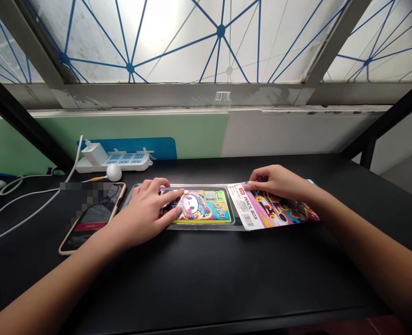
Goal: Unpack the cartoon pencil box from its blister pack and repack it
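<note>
A colourful pencil box [206,207] with a cartoon face and the word SPORT lies flat in a clear plastic package [239,222] on the black desk. My left hand [150,209] rests on the left part of it, fingers spread over the box and plastic. A printed card [261,211] marked PENCIL BOX, with a barcode, overlaps the right side of the package. At the card's upper edge, my right hand [279,181] has its thumb and curled fingers closed on it. Some of those fingertips are hidden behind the hand.
Left of the package lies a phone [96,218] in a light case. Behind it stand a round white device [114,172] and a white power strip [129,161] with a charger [94,153]. A white cable [34,223] crosses the desk's left side. A window [178,42] rises behind.
</note>
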The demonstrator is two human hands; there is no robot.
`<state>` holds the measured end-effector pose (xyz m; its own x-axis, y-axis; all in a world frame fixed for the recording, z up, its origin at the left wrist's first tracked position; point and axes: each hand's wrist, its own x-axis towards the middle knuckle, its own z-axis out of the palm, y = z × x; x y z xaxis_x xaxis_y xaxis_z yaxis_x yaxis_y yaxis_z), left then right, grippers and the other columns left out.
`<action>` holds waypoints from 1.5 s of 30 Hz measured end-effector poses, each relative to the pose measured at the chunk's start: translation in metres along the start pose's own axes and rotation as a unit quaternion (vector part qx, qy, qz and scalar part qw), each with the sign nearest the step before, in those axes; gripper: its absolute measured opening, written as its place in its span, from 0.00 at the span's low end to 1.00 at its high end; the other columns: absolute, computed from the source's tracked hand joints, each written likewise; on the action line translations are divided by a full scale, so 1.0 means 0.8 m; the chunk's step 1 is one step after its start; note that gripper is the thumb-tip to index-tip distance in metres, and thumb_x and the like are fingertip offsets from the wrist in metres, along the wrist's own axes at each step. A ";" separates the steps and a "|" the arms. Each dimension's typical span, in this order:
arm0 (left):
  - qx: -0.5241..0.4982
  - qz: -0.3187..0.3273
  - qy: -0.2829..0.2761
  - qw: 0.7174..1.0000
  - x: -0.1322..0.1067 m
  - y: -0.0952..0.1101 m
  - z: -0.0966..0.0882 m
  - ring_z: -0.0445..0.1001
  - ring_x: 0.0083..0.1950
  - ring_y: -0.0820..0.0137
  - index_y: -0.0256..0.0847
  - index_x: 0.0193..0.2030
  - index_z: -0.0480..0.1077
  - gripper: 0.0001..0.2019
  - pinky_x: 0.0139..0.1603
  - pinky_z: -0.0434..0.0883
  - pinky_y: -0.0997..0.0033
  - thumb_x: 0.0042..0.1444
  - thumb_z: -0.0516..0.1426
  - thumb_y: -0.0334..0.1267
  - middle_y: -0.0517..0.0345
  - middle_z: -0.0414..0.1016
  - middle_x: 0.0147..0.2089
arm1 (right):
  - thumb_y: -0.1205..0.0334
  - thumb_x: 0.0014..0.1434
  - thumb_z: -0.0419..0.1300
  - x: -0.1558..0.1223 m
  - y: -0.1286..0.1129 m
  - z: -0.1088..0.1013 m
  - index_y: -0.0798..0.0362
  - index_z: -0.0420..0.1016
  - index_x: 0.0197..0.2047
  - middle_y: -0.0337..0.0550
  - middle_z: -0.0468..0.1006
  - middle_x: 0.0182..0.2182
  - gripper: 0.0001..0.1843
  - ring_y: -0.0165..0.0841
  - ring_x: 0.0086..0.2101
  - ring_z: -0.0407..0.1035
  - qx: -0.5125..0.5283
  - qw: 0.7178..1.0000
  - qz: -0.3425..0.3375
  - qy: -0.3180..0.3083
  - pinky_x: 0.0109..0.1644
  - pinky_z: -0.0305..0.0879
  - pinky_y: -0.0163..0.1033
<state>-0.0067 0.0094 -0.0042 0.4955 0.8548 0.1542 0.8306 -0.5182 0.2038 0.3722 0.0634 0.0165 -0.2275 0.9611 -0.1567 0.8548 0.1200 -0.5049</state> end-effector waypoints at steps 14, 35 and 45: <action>-0.330 0.014 0.003 0.944 -0.007 0.043 -0.018 0.63 0.69 0.54 0.53 0.55 0.76 0.16 0.65 0.66 0.55 0.67 0.55 0.51 0.52 0.63 0.67 | 0.31 0.57 0.58 -0.011 -0.041 0.041 0.48 0.73 0.33 0.37 0.75 0.28 0.27 0.33 0.28 0.64 0.023 0.999 -0.042 -0.016 0.30 0.56 0.39; -0.489 -0.077 0.266 0.827 0.010 0.020 0.024 0.64 0.70 0.59 0.46 0.51 0.71 0.27 0.69 0.59 0.53 0.71 0.38 0.59 0.51 0.70 0.65 | 0.30 0.51 0.63 -0.004 -0.060 0.030 0.44 0.72 0.61 0.51 0.74 0.60 0.40 0.54 0.55 0.69 -0.090 0.987 -0.114 -0.062 0.58 0.64 0.56; -0.566 -0.144 0.273 0.764 0.015 0.017 0.020 0.63 0.70 0.58 0.45 0.52 0.69 0.30 0.70 0.57 0.50 0.69 0.36 0.63 0.49 0.71 0.65 | 0.27 0.59 0.53 0.042 -0.203 0.088 0.55 0.71 0.61 0.61 0.74 0.56 0.43 0.55 0.56 0.68 -0.174 0.948 -0.234 -0.124 0.62 0.55 0.60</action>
<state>0.0148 0.0135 -0.0150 -0.1019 0.9595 0.2628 -0.0208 -0.2662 0.9637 0.1932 0.0585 0.0334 -0.6860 0.6993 -0.2010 0.7254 0.6358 -0.2636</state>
